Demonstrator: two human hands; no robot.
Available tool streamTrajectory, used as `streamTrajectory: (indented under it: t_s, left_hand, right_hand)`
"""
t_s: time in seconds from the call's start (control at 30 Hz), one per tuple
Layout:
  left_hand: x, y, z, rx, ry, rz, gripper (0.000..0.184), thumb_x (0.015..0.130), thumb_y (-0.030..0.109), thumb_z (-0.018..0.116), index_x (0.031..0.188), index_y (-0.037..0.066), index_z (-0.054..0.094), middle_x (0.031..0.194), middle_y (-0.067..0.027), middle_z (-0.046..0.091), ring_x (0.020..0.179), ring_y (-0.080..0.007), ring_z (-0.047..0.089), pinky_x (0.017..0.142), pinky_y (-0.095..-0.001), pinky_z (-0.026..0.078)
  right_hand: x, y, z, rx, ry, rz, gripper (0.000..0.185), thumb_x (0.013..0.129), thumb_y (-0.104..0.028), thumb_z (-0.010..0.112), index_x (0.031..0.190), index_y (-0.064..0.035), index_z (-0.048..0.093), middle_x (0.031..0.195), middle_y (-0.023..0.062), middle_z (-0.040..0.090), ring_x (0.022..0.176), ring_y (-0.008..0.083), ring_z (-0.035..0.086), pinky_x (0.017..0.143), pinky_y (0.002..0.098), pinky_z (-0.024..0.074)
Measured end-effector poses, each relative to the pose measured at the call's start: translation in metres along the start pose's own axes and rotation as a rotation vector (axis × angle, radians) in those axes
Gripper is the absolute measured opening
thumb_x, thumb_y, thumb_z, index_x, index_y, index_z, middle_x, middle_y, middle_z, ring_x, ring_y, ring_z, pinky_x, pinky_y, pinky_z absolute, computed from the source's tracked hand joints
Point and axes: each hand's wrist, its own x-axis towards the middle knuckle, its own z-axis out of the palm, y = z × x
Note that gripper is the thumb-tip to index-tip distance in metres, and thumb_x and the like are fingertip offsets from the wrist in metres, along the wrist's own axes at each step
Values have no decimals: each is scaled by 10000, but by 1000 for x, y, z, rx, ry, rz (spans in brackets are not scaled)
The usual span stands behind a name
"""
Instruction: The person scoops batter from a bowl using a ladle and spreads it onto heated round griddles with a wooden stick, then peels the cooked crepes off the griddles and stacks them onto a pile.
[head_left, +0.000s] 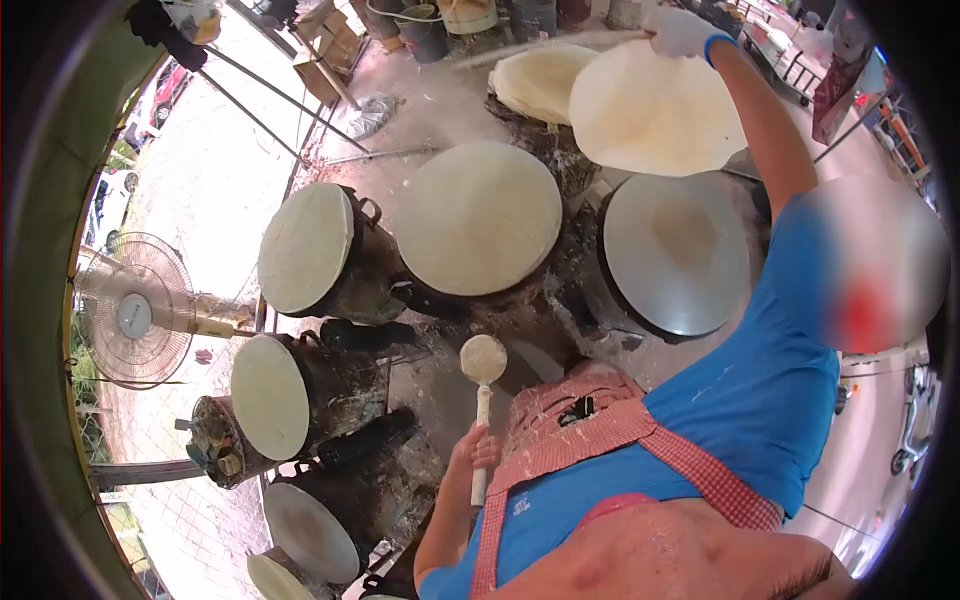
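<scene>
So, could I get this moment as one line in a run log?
left hand: gripping ladle | right hand: gloved, holding sheet by edge | griddle below sheet in picture: uncovered

You have two hands (482, 450) (688, 32) showing and one ladle (484, 360) near the dial's centre. You have one lifted pale sheet (655, 115) between one and two o'clock, and one stack (535, 85) just past twelve. You have five round griddles (478, 218) in clear view: three pale-topped, at twelve, eight and between nine and ten; two greyish, at seven and between two and three. One fan (135, 315) stands at nine.
</scene>
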Motion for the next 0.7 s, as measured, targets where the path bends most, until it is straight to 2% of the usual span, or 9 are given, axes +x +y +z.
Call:
streamTrajectory:
  t_s: [0.07,0.13,0.2,0.27,0.37,0.5,0.57,0.6,0.7]
  left_hand:
    - [-1,-6,14,65,61,103,96,912,212,432,858,146,477,517,11,326,373,-63,303,284,-181,268]
    - [8,-1,12,48,-74,10,232,912,239,432,736,88,442,500,14,317,366,-66,305,281,-190,263]
    - [9,-10,35,227,277,221,343,912,277,433,636,79,387,493,11,311,358,-75,298,286,-194,261]
    - [16,-5,20,56,-4,71,369,914,286,432,613,85,361,492,8,308,353,-73,287,295,-188,257]
    - [29,-12,31,-96,-209,5,302,917,274,431,728,46,483,499,11,303,351,-61,276,297,-184,254]
    - [31,-10,32,-184,-60,104,410,892,361,448,566,146,321,457,39,288,385,-77,300,376,-213,266]
    - [33,-19,40,-178,-98,194,132,899,251,453,934,124,467,498,28,285,367,-59,273,325,-190,253]
    - [33,-24,44,-176,-116,239,245,902,196,456,1117,113,540,518,23,283,357,-50,259,299,-178,247]
    - [37,-27,55,-215,-38,319,238,898,195,465,1105,104,540,527,19,309,365,-53,268,299,-182,254]
  right_hand:
    - [23,-10,-45,274,-160,296,227,650,-217,577,651,4,632,550,134,574,402,192,518,388,325,397]
    - [64,56,-2,591,-34,390,204,654,-205,580,648,-7,629,533,118,563,403,180,508,384,314,387]
    - [73,102,48,927,100,491,180,657,-193,583,646,-19,627,517,102,552,404,167,498,381,302,377]
    - [70,122,89,1070,228,572,177,690,-188,566,578,-54,534,461,64,484,386,218,478,375,342,346]
    - [78,104,174,1520,436,851,229,701,-188,610,530,-91,493,451,24,451,335,141,396,328,286,260]
    - [78,46,274,1876,621,1034,188,684,-151,608,548,-55,519,473,65,488,355,160,442,340,317,318]
    - [78,19,331,1919,666,1192,176,709,-156,584,584,-50,522,499,76,499,375,176,465,345,323,348]
    - [76,12,368,1880,640,1269,179,738,-171,564,610,-55,515,527,76,507,395,186,477,348,325,366]
    - [78,-11,451,1709,817,1498,219,738,-191,556,690,22,570,608,127,567,513,220,551,428,348,423]
